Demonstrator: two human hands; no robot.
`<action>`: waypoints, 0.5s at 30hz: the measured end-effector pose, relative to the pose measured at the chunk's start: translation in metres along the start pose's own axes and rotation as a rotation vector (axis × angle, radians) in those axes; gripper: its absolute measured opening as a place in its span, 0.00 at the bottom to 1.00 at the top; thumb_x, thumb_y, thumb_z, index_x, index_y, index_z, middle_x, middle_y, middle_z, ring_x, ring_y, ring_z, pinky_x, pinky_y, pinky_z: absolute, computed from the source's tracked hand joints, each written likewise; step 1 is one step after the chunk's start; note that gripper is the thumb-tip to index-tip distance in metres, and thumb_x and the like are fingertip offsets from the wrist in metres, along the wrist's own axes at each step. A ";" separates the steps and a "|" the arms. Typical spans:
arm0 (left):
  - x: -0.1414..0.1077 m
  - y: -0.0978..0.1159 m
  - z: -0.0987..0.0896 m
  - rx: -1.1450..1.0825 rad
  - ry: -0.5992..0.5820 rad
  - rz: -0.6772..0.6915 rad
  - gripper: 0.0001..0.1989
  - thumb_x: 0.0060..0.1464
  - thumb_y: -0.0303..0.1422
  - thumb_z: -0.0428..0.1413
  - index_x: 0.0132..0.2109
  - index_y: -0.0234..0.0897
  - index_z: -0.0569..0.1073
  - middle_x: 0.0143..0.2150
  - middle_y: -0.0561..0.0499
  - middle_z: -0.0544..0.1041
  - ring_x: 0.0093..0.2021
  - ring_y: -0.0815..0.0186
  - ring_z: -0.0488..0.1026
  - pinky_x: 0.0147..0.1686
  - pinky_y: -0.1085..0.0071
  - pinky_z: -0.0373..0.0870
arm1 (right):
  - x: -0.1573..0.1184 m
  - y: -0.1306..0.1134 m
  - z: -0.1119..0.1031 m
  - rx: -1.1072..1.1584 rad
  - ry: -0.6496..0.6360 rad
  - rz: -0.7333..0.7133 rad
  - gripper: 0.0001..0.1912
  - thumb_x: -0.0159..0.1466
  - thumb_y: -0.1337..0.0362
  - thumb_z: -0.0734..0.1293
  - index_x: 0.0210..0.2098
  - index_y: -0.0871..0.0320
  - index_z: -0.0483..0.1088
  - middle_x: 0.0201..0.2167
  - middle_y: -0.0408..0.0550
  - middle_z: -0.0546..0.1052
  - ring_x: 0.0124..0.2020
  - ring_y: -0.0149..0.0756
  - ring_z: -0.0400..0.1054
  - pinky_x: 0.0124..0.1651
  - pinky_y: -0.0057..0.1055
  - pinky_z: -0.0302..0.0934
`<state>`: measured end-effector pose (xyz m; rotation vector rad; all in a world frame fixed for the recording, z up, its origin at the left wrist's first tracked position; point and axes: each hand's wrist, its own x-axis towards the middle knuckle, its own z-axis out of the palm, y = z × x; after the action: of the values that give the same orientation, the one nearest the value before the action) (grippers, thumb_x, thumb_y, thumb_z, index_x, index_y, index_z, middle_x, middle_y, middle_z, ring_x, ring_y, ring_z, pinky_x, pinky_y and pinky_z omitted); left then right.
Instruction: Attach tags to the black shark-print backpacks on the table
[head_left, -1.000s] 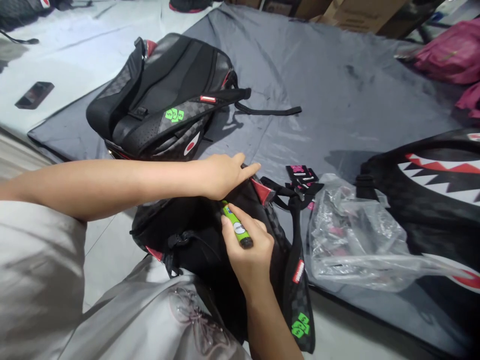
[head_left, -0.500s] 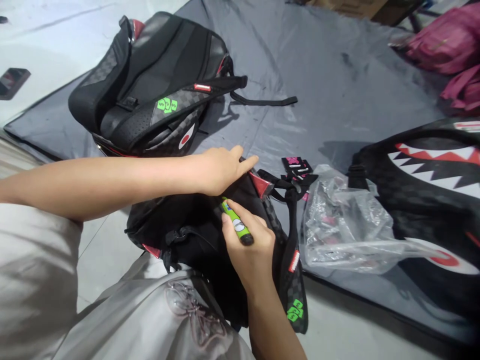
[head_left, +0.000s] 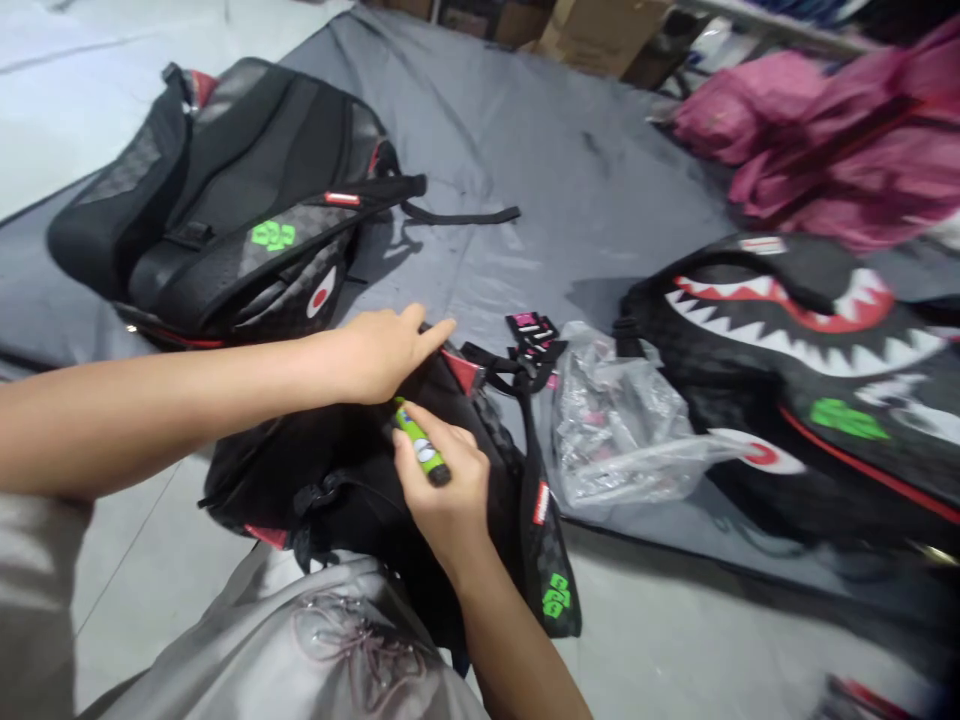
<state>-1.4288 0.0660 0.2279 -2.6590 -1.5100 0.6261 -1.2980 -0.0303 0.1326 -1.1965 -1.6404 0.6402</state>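
Marker (head_left: 421, 443) is showing lime green, black-ended; nearer backpack (head_left: 375, 500) is reading black; shark-faced bag (head_left: 795, 390) is displaying white, red, green on black.

A bright-green, marker-like cylinder (head_left: 423, 449) with a black end and pale oval label slanted over a black fabric backpack (head_left: 360, 450), green tip toward the fabric. The backpack's grey-checkered, green-printed strap (head_left: 544, 555) hung at right.
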 end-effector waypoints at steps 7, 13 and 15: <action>0.005 -0.009 0.008 0.053 0.044 0.035 0.46 0.52 0.30 0.55 0.74 0.43 0.41 0.59 0.36 0.65 0.42 0.55 0.75 0.36 0.68 0.69 | 0.010 0.007 0.009 0.088 -0.013 0.024 0.12 0.63 0.64 0.68 0.46 0.53 0.78 0.43 0.46 0.82 0.41 0.38 0.77 0.49 0.35 0.70; 0.003 -0.009 0.006 0.058 0.029 0.024 0.46 0.54 0.31 0.54 0.74 0.45 0.40 0.61 0.38 0.64 0.45 0.56 0.75 0.38 0.68 0.69 | 0.014 -0.015 -0.055 0.229 -0.002 -0.006 0.07 0.64 0.66 0.64 0.37 0.54 0.75 0.42 0.46 0.82 0.46 0.39 0.76 0.55 0.39 0.68; 0.003 -0.007 0.005 0.059 0.017 0.019 0.45 0.55 0.30 0.54 0.74 0.45 0.40 0.61 0.38 0.64 0.45 0.56 0.75 0.37 0.68 0.70 | 0.033 -0.003 -0.087 0.180 0.276 -0.083 0.06 0.64 0.68 0.62 0.37 0.54 0.71 0.40 0.47 0.81 0.47 0.41 0.75 0.56 0.43 0.66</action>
<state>-1.4353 0.0717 0.2235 -2.6307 -1.4409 0.6373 -1.2212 -0.0114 0.1821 -1.0308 -1.3636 0.5315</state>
